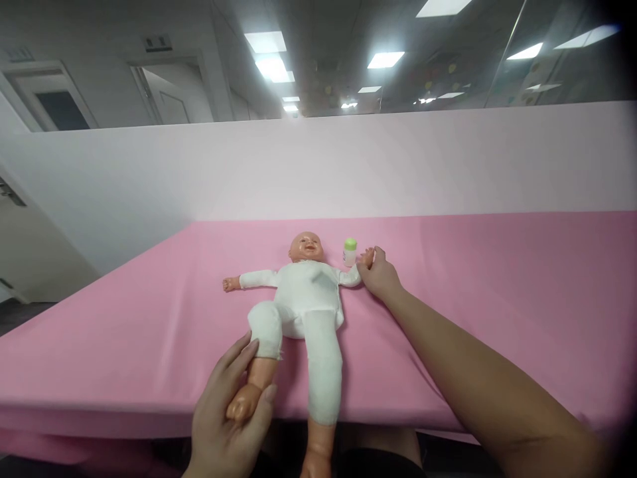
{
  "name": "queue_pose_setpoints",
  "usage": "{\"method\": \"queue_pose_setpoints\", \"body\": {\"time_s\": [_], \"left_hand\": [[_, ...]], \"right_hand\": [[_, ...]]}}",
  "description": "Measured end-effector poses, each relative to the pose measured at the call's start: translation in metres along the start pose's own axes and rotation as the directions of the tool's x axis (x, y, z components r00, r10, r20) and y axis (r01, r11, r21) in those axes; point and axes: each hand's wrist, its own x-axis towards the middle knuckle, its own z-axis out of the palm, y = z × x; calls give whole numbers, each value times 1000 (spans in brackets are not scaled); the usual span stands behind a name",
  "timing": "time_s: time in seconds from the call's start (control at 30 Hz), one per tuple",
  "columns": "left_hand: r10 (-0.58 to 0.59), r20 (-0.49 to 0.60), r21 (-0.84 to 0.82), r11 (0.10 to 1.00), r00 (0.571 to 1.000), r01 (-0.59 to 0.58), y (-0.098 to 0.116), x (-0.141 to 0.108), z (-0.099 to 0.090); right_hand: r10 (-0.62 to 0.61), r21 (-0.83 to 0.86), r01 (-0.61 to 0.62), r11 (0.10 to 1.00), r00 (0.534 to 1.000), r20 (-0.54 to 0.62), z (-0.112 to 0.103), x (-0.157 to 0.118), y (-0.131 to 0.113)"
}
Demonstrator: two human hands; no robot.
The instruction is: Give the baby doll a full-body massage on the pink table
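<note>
A baby doll (308,289) with a white cloth body lies on its back, its head toward the wall and arms spread. My left hand (231,405) is closed around the doll's lower leg on the left, whose knee is bent. The other leg stretches straight over the table's front edge. At the doll's arm on the right, my right hand (379,272) grips the forearm close to its raised plastic hand. Just beside that arm stands a small clear bottle (350,252) with a green cap.
A pink cloth (472,299) covers the table, which meets a white wall (398,159) at the back. Dark glass above the wall reflects ceiling lights. A door (30,245) is at the far left, and my legs are below the front edge.
</note>
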Motion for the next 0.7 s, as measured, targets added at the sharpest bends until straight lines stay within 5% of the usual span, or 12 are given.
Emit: {"method": "queue_pose_setpoints", "body": {"time_s": [0.13, 0.33, 0.53, 0.7], "left_hand": [[17, 28, -6, 1000, 999, -17, 9, 28, 5], [37, 30, -8, 999, 999, -37, 9, 70, 14], [-43, 178, 54, 998, 983, 34, 5, 92, 37], [-29, 267, 169, 986, 963, -17, 6, 95, 51]], "right_hand": [[-289, 125, 292, 948, 957, -39, 2, -22, -24], [-713, 64, 712, 700, 690, 121, 14, -47, -52], [-840, 43, 848, 528, 514, 174, 21, -47, -51], [-827, 2, 851, 525, 509, 240, 18, -51, -55]]}}
